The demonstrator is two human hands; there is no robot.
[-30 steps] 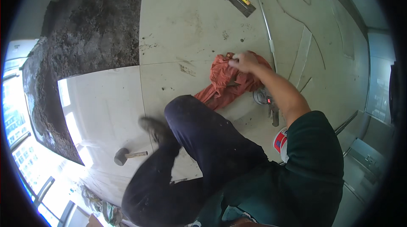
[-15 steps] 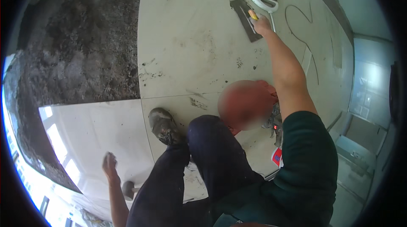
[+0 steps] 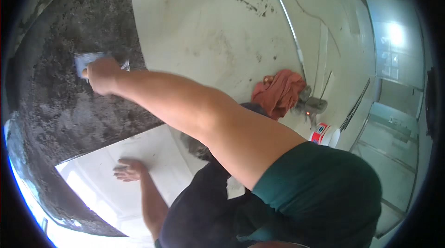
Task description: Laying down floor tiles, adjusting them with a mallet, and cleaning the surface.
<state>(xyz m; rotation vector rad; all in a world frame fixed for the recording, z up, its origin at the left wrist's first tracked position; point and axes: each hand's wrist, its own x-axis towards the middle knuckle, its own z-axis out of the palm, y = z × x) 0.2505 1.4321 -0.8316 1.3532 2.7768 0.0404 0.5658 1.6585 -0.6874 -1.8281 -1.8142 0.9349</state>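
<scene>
My right hand (image 3: 103, 75) is closed round the handle of a trowel (image 3: 84, 61), far left. Its flat metal blade lies on or just over a dark, rough mortar-like bed (image 3: 92, 113); the exact contact is hidden by my hand. My right arm stretches leftward across the view. Nearer to me, my left hand (image 3: 130, 170) has its fingers spread and holds nothing. It is on or just above a glossy white tile (image 3: 162, 148) whose far edge meets the dark bed.
Pale tiles (image 3: 199, 25) carry smears and dark crumbs. On them lie a broom (image 3: 290, 28), a thin wire (image 3: 296, 4) and a crumpled red cloth (image 3: 280, 94). Beside the cloth are a grey tool (image 3: 316, 104) with a small light and a white-and-red tub (image 3: 328, 136).
My right hand has carried the trowel from beside the broom leftward to the dark bed, leaving a dark outline on the pale tile. My left hand has opened over the white tile.
</scene>
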